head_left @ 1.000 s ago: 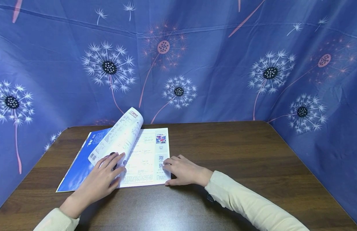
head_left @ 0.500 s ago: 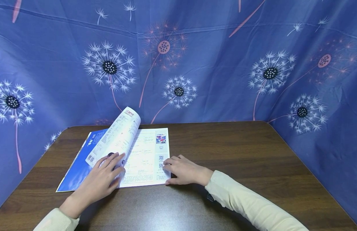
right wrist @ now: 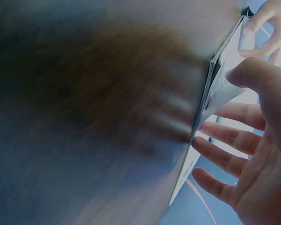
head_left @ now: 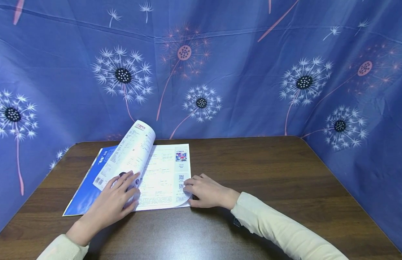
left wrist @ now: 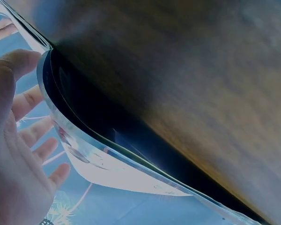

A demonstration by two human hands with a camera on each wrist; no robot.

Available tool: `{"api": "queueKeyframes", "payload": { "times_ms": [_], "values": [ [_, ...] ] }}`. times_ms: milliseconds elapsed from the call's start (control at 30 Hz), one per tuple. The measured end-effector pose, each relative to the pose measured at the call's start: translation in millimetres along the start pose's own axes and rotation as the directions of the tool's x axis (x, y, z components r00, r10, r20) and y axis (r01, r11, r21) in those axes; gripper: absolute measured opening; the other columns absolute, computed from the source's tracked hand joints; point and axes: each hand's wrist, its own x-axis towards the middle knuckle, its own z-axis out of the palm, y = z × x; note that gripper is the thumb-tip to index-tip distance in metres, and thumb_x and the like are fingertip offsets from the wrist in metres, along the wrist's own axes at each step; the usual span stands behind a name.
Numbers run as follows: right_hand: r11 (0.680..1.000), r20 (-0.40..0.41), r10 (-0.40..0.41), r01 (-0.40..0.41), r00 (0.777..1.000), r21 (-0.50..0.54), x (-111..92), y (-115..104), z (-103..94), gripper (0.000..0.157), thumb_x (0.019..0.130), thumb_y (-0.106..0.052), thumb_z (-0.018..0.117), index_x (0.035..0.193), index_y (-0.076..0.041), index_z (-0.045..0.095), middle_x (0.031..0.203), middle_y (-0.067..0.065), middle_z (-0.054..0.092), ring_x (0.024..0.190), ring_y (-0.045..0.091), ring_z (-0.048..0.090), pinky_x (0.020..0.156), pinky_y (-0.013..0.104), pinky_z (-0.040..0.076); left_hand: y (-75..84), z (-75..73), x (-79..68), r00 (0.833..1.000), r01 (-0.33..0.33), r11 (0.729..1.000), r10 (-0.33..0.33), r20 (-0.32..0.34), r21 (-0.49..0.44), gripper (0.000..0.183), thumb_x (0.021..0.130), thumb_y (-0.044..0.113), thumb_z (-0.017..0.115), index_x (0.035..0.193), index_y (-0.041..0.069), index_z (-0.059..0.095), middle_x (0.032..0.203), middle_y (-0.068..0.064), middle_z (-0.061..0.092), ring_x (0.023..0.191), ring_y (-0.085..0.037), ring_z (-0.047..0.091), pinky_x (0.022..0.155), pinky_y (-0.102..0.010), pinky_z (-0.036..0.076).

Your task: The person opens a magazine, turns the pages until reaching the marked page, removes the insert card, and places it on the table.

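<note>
Your left hand rests, fingers spread, on the magazine; your right hand pinches a page: peel gently.

Your left hand lies back up, left of the tabletop's middle, its fingers extended toward the far edge. Your right arm slants in from the near right; your right hand pinches between thumb and index finger.

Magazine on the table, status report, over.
Left hand on curled-over pages; right hand at lifted page corner. Magazine open. Those pages partly cover the blue page.
</note>
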Motion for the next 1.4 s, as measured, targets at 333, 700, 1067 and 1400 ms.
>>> {"api": "queueKeyframes", "payload": {
  "times_ms": [333, 700, 1067, 1400],
  "values": [
    [1.000, -0.026, 0.001, -0.001, 1.000, 0.002, 4.2, 4.2, 3.1, 0.036, 0.084, -0.035, 0.060, 0.116, -0.016, 0.062, 0.123, 0.000, 0.059, 0.110, 0.014, 0.054, 0.090, 0.031, 0.043, -0.5, -0.1, 1.0, 1.000, -0.002, 1.000, 0.002, 0.004, 0.012, 0.025, 0.073, 0.034, 0.069, 0.088, 0.014, 0.067, 0.125, -0.014, 0.056, 0.117, -0.035, 0.049, 0.092, -0.053, 0.038],
    [0.999, -0.053, 0.009, -0.006, 0.999, 0.042, 6.7, 6.8, 3.1, 0.032, 0.085, -0.031, 0.060, 0.112, -0.016, 0.063, 0.116, -0.001, 0.062, 0.104, 0.012, 0.056, 0.088, 0.029, 0.043, 3.0, -0.6, 0.2, 0.993, 0.063, 0.998, -0.063, 0.100, 0.004, 0.038, 0.078, 0.046, 0.065, 0.100, 0.015, 0.066, 0.119, -0.010, 0.061, 0.112, -0.031, 0.054, 0.089, -0.051, 0.041],
    [0.996, -0.087, 0.034, -0.027, 0.996, 0.084, 8.2, 7.8, 4.5, 0.026, 0.087, -0.028, 0.056, 0.108, -0.015, 0.065, 0.110, -0.002, 0.065, 0.100, 0.012, 0.058, 0.085, 0.029, 0.044, 7.0, 0.3, 3.2, 0.985, 0.080, 0.997, -0.080, 0.152, 0.005, 0.059, 0.076, 0.064, 0.056, 0.111, 0.017, 0.062, 0.119, -0.008, 0.061, 0.107, -0.032, 0.056, 0.087, -0.050, 0.043],
    [0.995, -0.140, 0.048, -0.036, 0.989, 0.088, 10.1, 8.4, 4.9, 0.023, 0.089, -0.032, 0.055, 0.103, -0.018, 0.067, 0.106, -0.004, 0.066, 0.095, 0.009, 0.059, 0.082, 0.029, 0.045, 10.2, 0.5, 3.9, 0.985, 0.080, 0.997, -0.081, 0.155, 0.015, 0.064, 0.073, 0.066, 0.058, 0.115, 0.017, 0.060, 0.120, -0.008, 0.060, 0.105, -0.034, 0.056, 0.083, -0.053, 0.045]
  ]
}}
